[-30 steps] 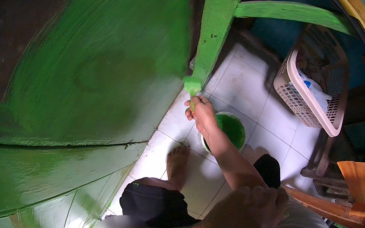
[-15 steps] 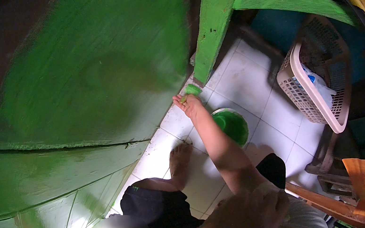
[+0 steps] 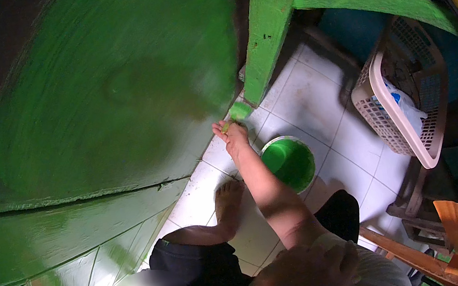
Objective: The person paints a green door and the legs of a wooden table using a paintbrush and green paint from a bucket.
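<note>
My right hand [image 3: 232,133] reaches out low beside the green wall, palm turned up, its fingers closed round the handle of a paintbrush [image 3: 240,110]. The brush's green bristles are at the floor edge, near the foot of a green post [image 3: 259,63]. Right of my forearm, a round bucket [image 3: 311,161] with green paint inside stands on the tiles. My left arm crosses close below; my left hand [image 3: 338,257] lies in shadow by my right upper arm, fingers curled. Whether it holds anything is hidden.
A large green-painted wall panel [image 3: 125,57] with dark unpainted patches fills the left. A beige plastic basket [image 3: 378,80] with a plastic bag inside stands at right. A curved green brace [image 3: 374,0] joins the post. My bare foot [image 3: 228,197] is on the white tiles [image 3: 356,153].
My right hand and forearm have shifted slightly left with the paintbrush, so more of the bucket shows. The view has moved a little. My left hand stays by my right upper arm.
</note>
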Demonstrator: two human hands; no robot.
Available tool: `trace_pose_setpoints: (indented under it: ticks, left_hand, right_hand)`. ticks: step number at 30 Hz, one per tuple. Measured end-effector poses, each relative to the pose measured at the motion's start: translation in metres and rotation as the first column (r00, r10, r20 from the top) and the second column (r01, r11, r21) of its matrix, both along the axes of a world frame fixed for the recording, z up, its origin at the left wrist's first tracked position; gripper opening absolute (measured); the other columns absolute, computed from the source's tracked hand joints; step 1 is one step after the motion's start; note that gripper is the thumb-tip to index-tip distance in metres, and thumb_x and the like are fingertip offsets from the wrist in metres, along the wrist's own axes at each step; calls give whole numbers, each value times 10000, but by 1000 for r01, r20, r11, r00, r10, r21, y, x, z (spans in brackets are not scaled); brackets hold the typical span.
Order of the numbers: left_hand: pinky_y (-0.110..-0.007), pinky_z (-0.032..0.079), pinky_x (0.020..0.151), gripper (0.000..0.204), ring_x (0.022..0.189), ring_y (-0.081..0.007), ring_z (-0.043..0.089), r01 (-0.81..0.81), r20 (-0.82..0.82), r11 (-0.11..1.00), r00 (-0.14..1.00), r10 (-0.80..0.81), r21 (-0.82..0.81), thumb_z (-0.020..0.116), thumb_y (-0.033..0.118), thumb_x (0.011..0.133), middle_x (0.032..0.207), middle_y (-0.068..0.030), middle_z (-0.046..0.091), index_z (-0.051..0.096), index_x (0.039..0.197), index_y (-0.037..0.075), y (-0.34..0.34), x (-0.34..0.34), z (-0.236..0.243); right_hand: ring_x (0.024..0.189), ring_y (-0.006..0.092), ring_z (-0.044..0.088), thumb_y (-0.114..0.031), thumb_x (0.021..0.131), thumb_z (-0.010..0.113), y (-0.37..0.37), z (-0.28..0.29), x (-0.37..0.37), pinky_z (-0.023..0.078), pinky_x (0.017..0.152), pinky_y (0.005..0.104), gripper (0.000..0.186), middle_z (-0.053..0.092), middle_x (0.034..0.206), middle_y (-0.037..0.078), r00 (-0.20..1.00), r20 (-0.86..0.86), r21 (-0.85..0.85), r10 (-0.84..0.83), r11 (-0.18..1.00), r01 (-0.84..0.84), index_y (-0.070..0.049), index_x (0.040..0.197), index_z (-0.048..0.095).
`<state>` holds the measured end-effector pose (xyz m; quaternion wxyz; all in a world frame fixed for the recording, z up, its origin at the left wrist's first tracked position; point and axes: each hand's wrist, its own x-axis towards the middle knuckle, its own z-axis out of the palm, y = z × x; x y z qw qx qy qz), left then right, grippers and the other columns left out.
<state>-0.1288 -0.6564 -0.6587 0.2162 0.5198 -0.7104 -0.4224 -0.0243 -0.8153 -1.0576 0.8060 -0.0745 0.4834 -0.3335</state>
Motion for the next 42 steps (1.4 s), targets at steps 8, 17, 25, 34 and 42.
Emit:
trace_pose_setpoints:
  ticks: [8, 17, 25, 34, 42]
  left_hand:
    - [-378, 543, 538, 213, 710, -264, 639, 197, 323, 980, 930, -176, -34, 531, 142, 917, 848, -143, 612, 593, 1055, -8, -2, -2, 10]
    - [-381, 555, 585, 210, 742, -284, 646, 77, 166, 997, 983, -76, 0, 531, 125, 907, 860, -151, 623, 591, 1060, -6, -1, 5, 5]
    - [-390, 559, 643, 203, 777, -300, 649, 105, 42, 993, 993, -108, 60, 527, 123, 915, 875, -159, 630, 594, 1060, -2, -10, 3, -4]
    - [-385, 552, 652, 214, 775, -290, 646, 71, 25, 996, 997, -73, 58, 543, 146, 914, 877, -146, 631, 597, 1062, 2, -6, 5, 2]
    - [-333, 557, 637, 264, 764, -235, 636, 107, 159, 968, 985, -72, -226, 555, 224, 927, 905, -107, 618, 575, 1049, -10, -2, 2, -3]
  right_hand:
    - [802, 351, 676, 38, 905, 431, -52, -55, -2, 634, 702, 423, 348, 555, 1116, 219, 997, -27, 126, -71, 989, 74, 54, 1248, 377]
    - [784, 318, 683, 15, 914, 397, -7, -12, 8, 615, 659, 383, 209, 583, 1027, 184, 995, -84, -35, 58, 998, -61, 63, 1106, 464]
    - [627, 253, 653, -29, 914, 445, -60, -44, -13, 544, 491, 276, 137, 612, 888, 176, 980, -195, 45, -50, 997, 60, 69, 977, 516]
    - [739, 277, 664, 9, 926, 353, -29, -21, -3, 616, 587, 307, 232, 543, 1046, 205, 945, -150, 131, -290, 942, 310, 98, 1130, 420]
    - [605, 253, 624, 31, 885, 481, -55, -35, -1, 579, 509, 329, 135, 573, 870, 164, 940, -37, 230, -338, 913, 338, 23, 1014, 443]
